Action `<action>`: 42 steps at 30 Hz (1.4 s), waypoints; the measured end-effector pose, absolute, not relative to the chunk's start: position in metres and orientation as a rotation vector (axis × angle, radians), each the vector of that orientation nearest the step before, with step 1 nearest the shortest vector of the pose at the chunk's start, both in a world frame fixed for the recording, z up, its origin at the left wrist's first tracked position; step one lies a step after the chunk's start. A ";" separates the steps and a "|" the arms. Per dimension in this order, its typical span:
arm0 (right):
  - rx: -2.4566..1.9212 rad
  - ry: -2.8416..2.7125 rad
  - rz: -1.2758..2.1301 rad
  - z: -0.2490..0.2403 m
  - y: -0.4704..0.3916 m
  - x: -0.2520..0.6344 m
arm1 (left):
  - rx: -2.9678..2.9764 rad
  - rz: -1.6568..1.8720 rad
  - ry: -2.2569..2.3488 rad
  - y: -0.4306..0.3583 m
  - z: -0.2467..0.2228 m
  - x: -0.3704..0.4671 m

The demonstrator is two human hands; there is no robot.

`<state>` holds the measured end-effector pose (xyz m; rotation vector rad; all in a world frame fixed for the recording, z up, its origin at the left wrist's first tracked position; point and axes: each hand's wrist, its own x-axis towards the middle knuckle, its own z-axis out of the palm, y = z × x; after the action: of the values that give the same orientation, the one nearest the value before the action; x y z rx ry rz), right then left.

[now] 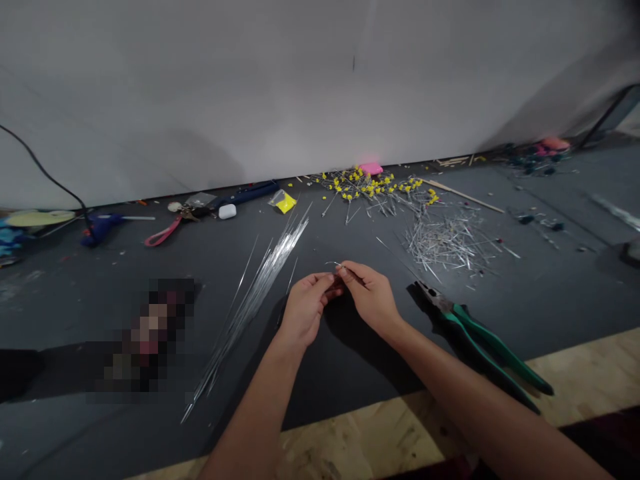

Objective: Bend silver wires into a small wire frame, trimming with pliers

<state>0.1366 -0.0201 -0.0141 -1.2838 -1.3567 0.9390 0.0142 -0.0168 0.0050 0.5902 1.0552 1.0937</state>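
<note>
My left hand [306,305] and my right hand [371,293] meet at the fingertips above the dark table. Between them is a thin metal wire [332,263], its short curved end poking out by my right thumb. Both hands are closed in a pinch on the wire; most of it is hidden by the fingers. Left of my hands lies a long bundle of straight wires [260,283]. To the right are a loose heap of short wire pieces [445,237] and green-handled pliers [480,337], jaws pointing away from me.
Yellow-tipped wires [370,187] lie along the wall beside a pink lump [371,169] and a wooden stick [465,195]. Further left are a yellow packet [285,201], a white case [227,211], a pink strap [164,233] and a blue glue gun [103,228]. Dark-tipped wires [543,220] lie right.
</note>
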 end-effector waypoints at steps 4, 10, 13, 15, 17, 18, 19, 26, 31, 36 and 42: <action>-1.280 -1.297 1.002 -0.013 -0.019 0.137 | 0.752 1.075 1.150 -0.016 0.004 0.013; -1.250 -1.189 1.145 -0.014 -0.014 0.140 | 1.055 1.040 1.252 -0.013 -0.001 0.009; -1.187 -1.060 1.297 -0.014 -0.011 0.144 | 1.124 1.019 1.241 -0.012 0.000 0.007; -1.129 -0.975 1.423 -0.014 -0.008 0.147 | 1.140 1.006 1.201 -0.012 0.002 0.005; -1.075 -0.925 1.532 -0.012 -0.006 0.150 | 1.152 0.990 1.152 -0.012 0.003 0.004; -1.053 -0.915 1.571 -0.012 -0.005 0.152 | 1.158 0.981 1.132 -0.011 0.003 0.003; -1.037 -0.913 1.596 -0.012 -0.005 0.153 | 1.164 0.970 1.120 -0.011 0.003 0.002; -1.211 -1.231 1.367 -0.013 -0.003 0.155 | 1.281 0.882 1.241 -0.006 -0.005 -0.008; -1.254 -1.667 1.099 -0.012 -0.005 0.158 | 1.463 0.914 1.258 -0.006 -0.005 -0.013; -1.239 -1.776 1.017 -0.014 -0.006 0.159 | 1.700 0.835 1.310 -0.007 -0.007 -0.016; -1.246 -1.645 1.178 -0.012 -0.007 0.158 | 1.723 0.863 1.317 -0.008 -0.006 -0.017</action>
<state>0.1577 -0.0072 -0.0121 -1.2464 -1.6446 1.1781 -0.0173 -0.0083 -0.0060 1.7228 1.3169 0.8627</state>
